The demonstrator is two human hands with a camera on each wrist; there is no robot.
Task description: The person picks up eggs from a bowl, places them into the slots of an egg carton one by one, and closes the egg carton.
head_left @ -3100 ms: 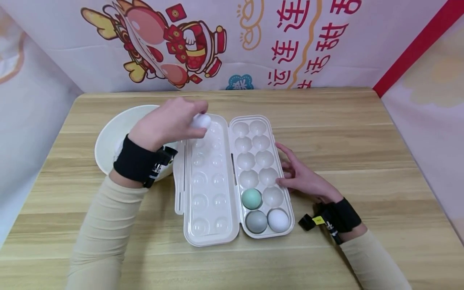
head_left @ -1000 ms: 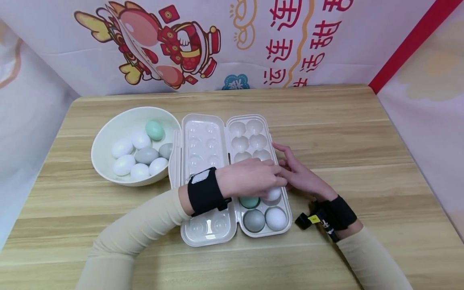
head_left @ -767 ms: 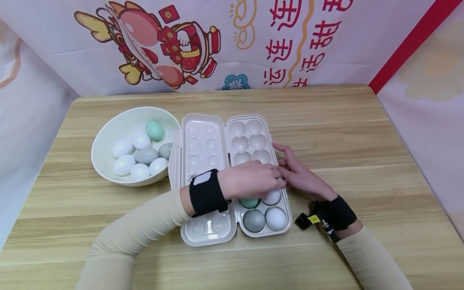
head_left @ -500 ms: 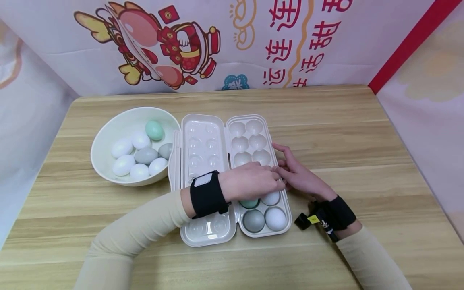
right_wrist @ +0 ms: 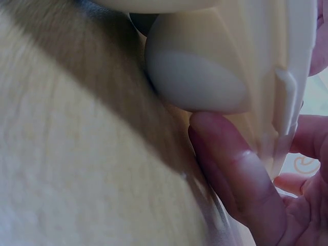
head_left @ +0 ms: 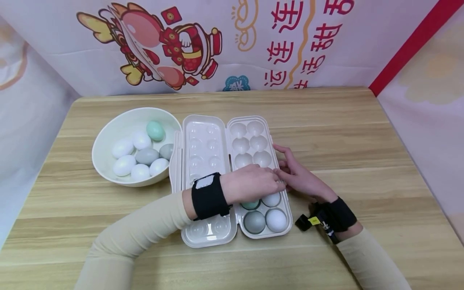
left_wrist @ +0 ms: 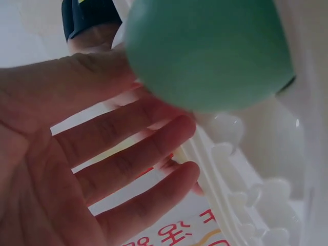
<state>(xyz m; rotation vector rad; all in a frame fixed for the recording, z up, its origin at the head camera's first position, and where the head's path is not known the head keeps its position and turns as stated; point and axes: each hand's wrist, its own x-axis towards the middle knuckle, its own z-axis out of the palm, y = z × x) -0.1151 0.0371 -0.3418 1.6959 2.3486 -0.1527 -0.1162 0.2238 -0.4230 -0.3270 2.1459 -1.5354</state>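
Note:
A white hinged egg carton [head_left: 213,189] lies open on the table, its cup half on the right. My left hand [head_left: 253,183] reaches over that half, fingertips by a white egg [head_left: 271,200] seated in a cup. In the left wrist view a green egg [left_wrist: 210,56] hides the tips of the thumb and index, so whether they pinch the white egg is unclear; the other fingers look fairly straight. My right hand [head_left: 306,177] holds the carton's right side. One finger [right_wrist: 238,169] presses under a cup in the right wrist view. A grey egg [head_left: 254,221] and another white egg [head_left: 276,220] fill the nearest cups.
A white bowl [head_left: 105,161] stands left of the carton, with several white, grey and green eggs inside. The carton's lid flap touches or overlaps its rim. Behind the wooden table [head_left: 326,257] rises a printed cloth backdrop [head_left: 224,48].
My left hand has carried a white egg from near the bowl rightward and lowered it into a cup beside the green one. Since then it shifts only slightly. The right hand stays at the carton.

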